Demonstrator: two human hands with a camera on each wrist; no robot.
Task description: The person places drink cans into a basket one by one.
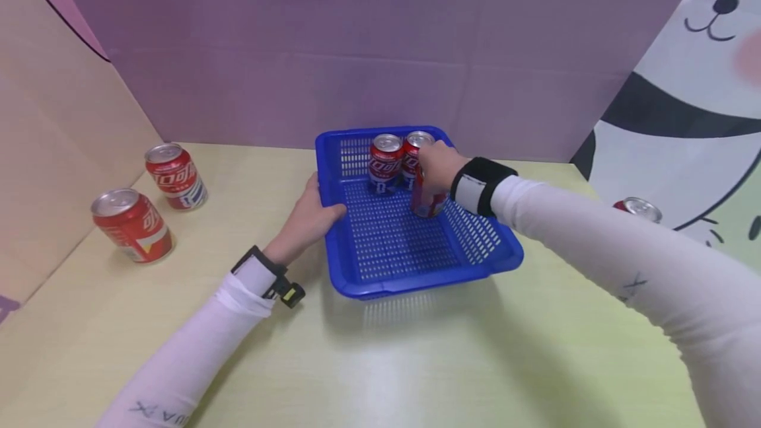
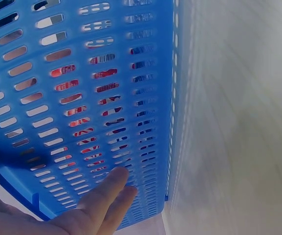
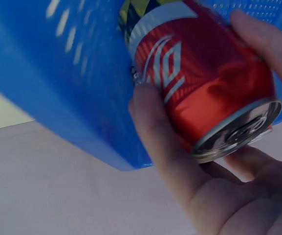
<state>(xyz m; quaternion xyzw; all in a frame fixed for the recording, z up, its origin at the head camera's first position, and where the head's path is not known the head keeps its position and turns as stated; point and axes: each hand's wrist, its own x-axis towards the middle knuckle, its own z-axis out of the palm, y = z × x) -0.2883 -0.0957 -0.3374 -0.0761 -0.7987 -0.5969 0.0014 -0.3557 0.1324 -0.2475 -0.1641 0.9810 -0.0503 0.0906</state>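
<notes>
A blue plastic basket [image 1: 410, 281] with slotted walls stands on the table. My left hand [image 1: 309, 220] grips its left rim, thumb over the edge; in the left wrist view its fingers [image 2: 104, 196] lie against the outer wall. Inside the basket, my right hand [image 1: 441, 169] holds a red soda can [image 3: 204, 73] near its top, fingers and thumb around its sides. Two more red cans stand upright at the back of the basket: one can [image 1: 385, 160] and, beside it, another can [image 1: 410, 158] partly hidden by the right hand.
On the left of the table stand two red cans, a nearer can [image 1: 132, 226] and a farther can [image 1: 176, 177]. Another can [image 1: 639, 209] shows at the right, mostly hidden behind the right sleeve. A purple wall panel [image 1: 380, 84] rises behind the basket.
</notes>
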